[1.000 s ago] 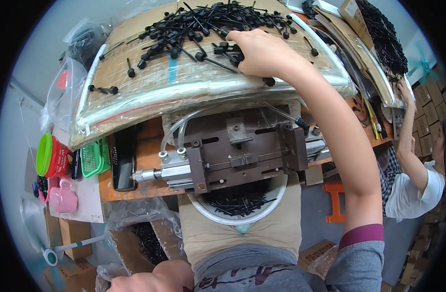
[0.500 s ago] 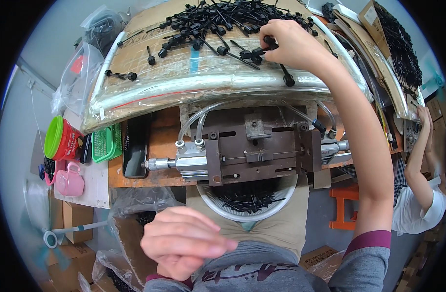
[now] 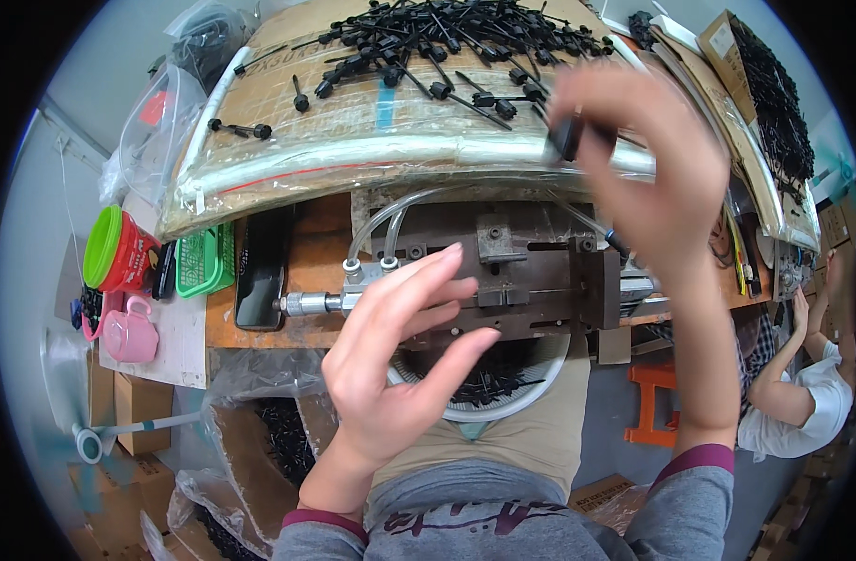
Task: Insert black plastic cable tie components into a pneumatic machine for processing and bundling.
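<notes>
My right hand [image 3: 652, 159], smeared by motion, is above the front right edge of the padded cardboard sheet. Its fingers are closed on a black plastic part [image 3: 566, 140], whose far end is blurred. My left hand [image 3: 390, 365] hovers over the left side of the brown metal fixture [image 3: 549, 266], fingers spread and thumb apart, with nothing in it. It hides much of the left cylinder. On the cardboard sheet [image 3: 287, 173] lies a heap of black stemmed plastic parts [image 3: 437, 37], with a few loose ones nearer me.
A white basket [image 3: 540, 396] of black pieces sits on my lap below the fixture. Clear air hoses [image 3: 367, 229] arch behind the fixture. To the left are a black tray [image 3: 259, 290], a green basket [image 3: 203, 266] and a pink cup [image 3: 131, 332]. A co-worker [image 3: 802, 402] sits at right.
My right hand has lifted off the heap and come nearer and to the right, holding a black part. My left hand has risen from near my lap to the fixture and opened out.
</notes>
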Demonstrator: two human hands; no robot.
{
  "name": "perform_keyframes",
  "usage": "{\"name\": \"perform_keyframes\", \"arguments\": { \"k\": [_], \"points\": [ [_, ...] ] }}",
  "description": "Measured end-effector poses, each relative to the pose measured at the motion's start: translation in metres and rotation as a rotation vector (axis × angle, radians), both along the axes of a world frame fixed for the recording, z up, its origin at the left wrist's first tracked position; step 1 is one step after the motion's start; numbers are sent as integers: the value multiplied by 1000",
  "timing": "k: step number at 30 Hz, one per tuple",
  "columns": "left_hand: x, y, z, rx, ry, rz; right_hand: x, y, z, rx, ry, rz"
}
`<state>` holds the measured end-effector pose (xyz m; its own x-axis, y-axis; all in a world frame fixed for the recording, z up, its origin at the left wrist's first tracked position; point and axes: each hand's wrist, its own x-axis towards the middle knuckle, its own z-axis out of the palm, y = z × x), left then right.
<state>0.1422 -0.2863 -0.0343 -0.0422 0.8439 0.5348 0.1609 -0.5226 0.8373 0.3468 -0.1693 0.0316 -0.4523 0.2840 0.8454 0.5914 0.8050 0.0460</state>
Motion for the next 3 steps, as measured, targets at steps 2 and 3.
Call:
{"name": "perform_keyframes", "arguments": {
  "k": [2,3],
  "points": [
    [2,0,-2,-67,1,-105,-10,-38,-30,53,-152,27],
    [0,1,-10,33,117,-139,-8,-39,-32,45,-153,23]
  ]
}}
